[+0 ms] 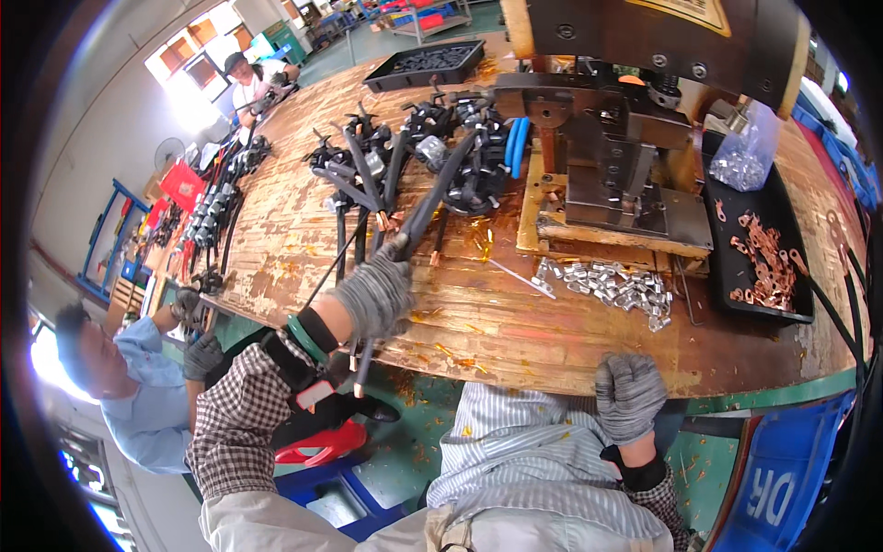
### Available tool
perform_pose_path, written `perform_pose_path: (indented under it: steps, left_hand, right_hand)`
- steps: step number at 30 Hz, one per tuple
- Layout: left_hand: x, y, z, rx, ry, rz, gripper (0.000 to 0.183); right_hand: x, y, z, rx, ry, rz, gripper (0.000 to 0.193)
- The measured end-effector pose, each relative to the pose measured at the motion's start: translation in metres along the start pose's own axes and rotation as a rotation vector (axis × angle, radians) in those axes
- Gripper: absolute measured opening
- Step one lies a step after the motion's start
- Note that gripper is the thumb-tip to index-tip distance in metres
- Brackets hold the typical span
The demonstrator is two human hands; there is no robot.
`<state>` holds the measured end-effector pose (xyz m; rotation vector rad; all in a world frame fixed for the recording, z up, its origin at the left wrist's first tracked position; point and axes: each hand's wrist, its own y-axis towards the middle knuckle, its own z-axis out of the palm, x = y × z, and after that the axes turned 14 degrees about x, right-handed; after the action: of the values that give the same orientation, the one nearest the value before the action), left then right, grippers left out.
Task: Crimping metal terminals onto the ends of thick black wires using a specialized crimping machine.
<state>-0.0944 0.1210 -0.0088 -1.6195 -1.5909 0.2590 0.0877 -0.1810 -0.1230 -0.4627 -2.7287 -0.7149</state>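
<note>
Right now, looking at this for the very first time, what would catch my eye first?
Probably the bulky dark metal machine at the table's upper right, with loose silvery pieces scattered in front of it. To its right, coppery pieces gleam in a black tray. Left of the machine lies a tangle of dark cables, with the person's grey-gloved left hand at its near side.

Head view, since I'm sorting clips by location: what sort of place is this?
Likely a cable workshop: a metal press, dark cables and a black tray of copper lugs share the worn bench.
</note>
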Motion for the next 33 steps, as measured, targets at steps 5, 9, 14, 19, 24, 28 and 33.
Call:
perform_pose_path:
  steps: [5, 9, 14, 19, 24, 28, 33]
  left_hand:
    - [-0.056, -0.014, -0.023, 0.247, -0.041, -0.008, 0.031]
    - [-0.058, -0.045, -0.018, 0.113, -0.45, 0.264, 0.028]
    - [0.03, -0.034, -0.023, -0.592, -0.97, -0.248, 0.018]
    - [0.072, 0.02, 0.022, -0.67, -0.161, -0.362, 0.014]
    - [0.055, 0.031, 0.026, -0.204, -0.479, -0.505, 0.019]
    - [0.046, 0.03, 0.042, -0.154, -0.795, -0.501, 0.031]
    - [0.025, 0.03, 0.057, -0.386, -1.043, -0.551, 0.026]
  right_hand:
    - [-0.003, 0.0, 0.003, 0.009, -0.014, 0.024, 0.017]
    - [-0.003, 0.0, 0.005, -0.01, 0.001, -0.002, 0.014]
    - [-0.002, 0.001, 0.004, -0.002, -0.01, 0.013, 0.011]
    - [-0.001, -0.001, 0.005, 0.018, -0.011, 0.022, 0.013]
    - [-0.002, 0.001, 0.004, -0.01, -0.02, 0.007, 0.014]
    - [-0.001, 0.001, 0.003, -0.015, -0.037, 0.009, 0.013]
    - [-0.003, 0.0, 0.007, -0.02, -0.011, 0.002, 0.012]
